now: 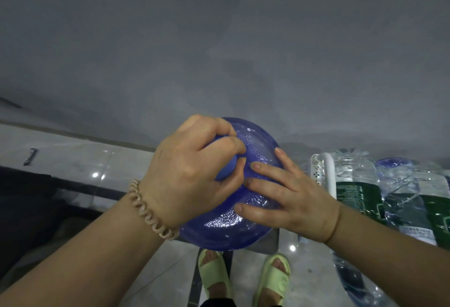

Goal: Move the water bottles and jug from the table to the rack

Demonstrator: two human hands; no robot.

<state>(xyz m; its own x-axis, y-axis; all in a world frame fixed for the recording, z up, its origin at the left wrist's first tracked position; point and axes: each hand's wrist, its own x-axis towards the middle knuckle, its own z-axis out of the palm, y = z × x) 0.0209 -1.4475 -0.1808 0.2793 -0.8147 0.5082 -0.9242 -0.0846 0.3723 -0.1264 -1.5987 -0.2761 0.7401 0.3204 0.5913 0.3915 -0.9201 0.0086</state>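
Observation:
A large blue translucent water jug is held up in front of me, seen from above, over the floor. My left hand is closed around its blue cap and neck. My right hand lies flat with fingers spread on the jug's textured shoulder. To the right, a white plastic rack holds several clear water bottles with green labels; another blue-capped container sits among them. The lower body of the jug is hidden by my hands and its own shoulder.
A grey wall fills the upper view. Glossy light floor tiles lie below, with a dark strip at the left. My feet in pale green slippers stand under the jug. A small dark object lies on the floor at far left.

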